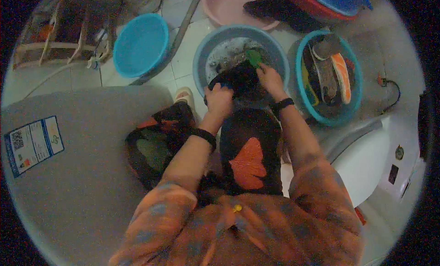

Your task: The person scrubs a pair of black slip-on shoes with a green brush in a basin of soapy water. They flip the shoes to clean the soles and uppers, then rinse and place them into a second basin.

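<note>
A round grey-blue plastic basin (200,59) stands before me, with sudsy water (227,49) in it. My left hand (220,99) grips the near left side of a dark, wet item (240,78); the dim picture does not settle whether it is a shoe or cloth. In my right hand (271,79) is a green brush (253,57), held by its near end. The brush's head is over the far side of the dark item, and its bristles are hidden.
To the right, a turquoise basin (358,77) holds shoe-like items and an orange-and-white piece (342,78). A blue basin (141,46) lies at the far left, beside a grey hose (184,25). A pink basin (223,6) stands beyond. A grey labelled surface (92,139) borders my left.
</note>
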A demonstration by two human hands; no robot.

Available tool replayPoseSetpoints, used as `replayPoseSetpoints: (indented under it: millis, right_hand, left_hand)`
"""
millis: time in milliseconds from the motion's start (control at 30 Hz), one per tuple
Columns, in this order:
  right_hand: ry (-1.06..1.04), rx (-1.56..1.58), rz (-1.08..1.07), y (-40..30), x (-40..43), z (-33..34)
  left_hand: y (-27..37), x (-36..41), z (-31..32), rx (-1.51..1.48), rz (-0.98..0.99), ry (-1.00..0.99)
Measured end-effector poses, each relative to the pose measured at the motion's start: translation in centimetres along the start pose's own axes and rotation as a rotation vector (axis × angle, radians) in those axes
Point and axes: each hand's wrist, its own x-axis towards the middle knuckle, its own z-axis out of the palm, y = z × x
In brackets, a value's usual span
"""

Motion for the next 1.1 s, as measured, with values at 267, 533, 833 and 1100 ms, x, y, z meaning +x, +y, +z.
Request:
replayPoseSetpoints:
  millis: [267, 533, 833, 1100]
  right_hand:
    - [-0.112, -0.165, 0.024, -0.4, -1.5, 0.0]
    - [0.002, 0.075, -0.07, -0.5, -0.4, 0.3]
    - [-0.115, -0.184, 0.23, 1.3, -0.7, 0.1]
    - [-0.067, 0.15, -0.183, 0.5, -1.5, 2.2]
  left_hand:
    - [-0.5, 0.7, -1.2, -0.002, -0.009, -0.073]
    - [0.0, 1.0, -1.5, -0.033, -0.055, -0.068]
    - [-0.2, 1.1, -0.1, 0.021, -0.003, -0.024]
    - [0.1, 1.2, -1.4, -0.032, -0.019, 0.013]
